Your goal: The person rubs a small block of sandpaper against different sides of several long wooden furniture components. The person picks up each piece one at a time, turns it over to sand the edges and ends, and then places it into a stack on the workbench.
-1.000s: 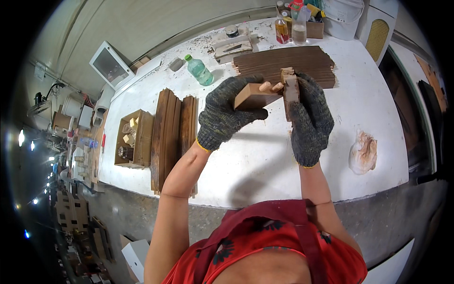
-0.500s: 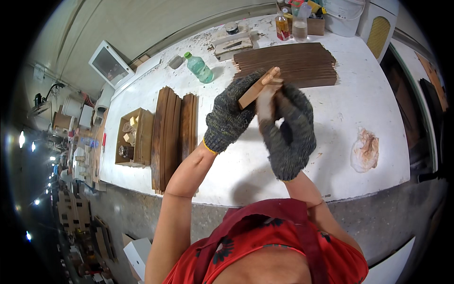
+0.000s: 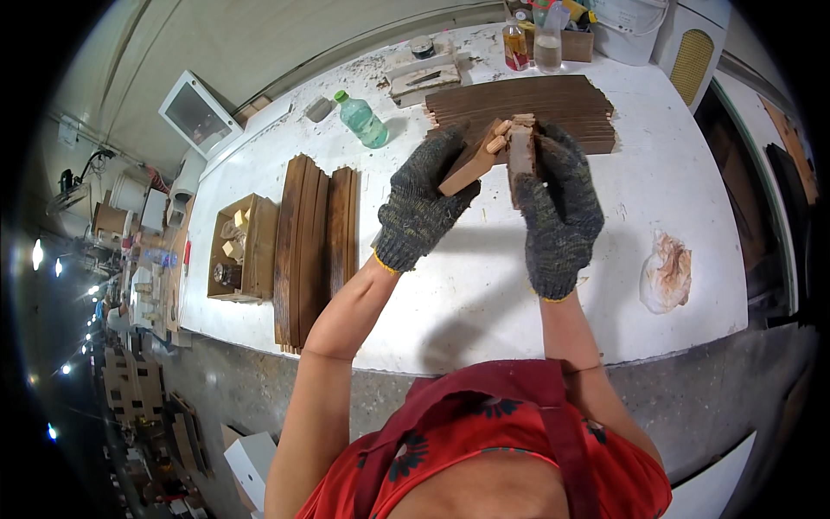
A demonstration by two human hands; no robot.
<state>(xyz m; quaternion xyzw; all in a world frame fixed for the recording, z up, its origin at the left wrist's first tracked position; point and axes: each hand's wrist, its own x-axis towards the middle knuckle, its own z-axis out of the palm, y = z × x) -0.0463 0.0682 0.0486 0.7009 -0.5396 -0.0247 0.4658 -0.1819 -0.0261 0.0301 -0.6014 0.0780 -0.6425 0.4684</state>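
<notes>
My left hand (image 3: 422, 199), in a dark knitted glove, is closed around a light brown piece of wood (image 3: 468, 172). Round dowel pegs (image 3: 497, 138) stick out of that piece's far end, tilted up to the right. In my right hand (image 3: 566, 216), gloved alike, is a worn, greyish-brown wooden block (image 3: 522, 154) with a rough, pale far end. Only a narrow gap parts the block from the pegs. Both hands are above the white table (image 3: 605, 208), just short of a row of dark brown wooden slats (image 3: 527, 99).
Stacked brown strips (image 3: 298, 251) and a cardboard box (image 3: 259, 251) of small pieces lie at the left. A green-capped bottle (image 3: 363, 123) stands beyond them. Crumpled cloth or paper (image 3: 667, 275) lies at the right. More bottles (image 3: 547, 52) and a white bucket (image 3: 624, 30) are at the back.
My right hand has moved right, away from the left one, and the block it holds now shows apart from the pegged piece. The left hand has barely moved.
</notes>
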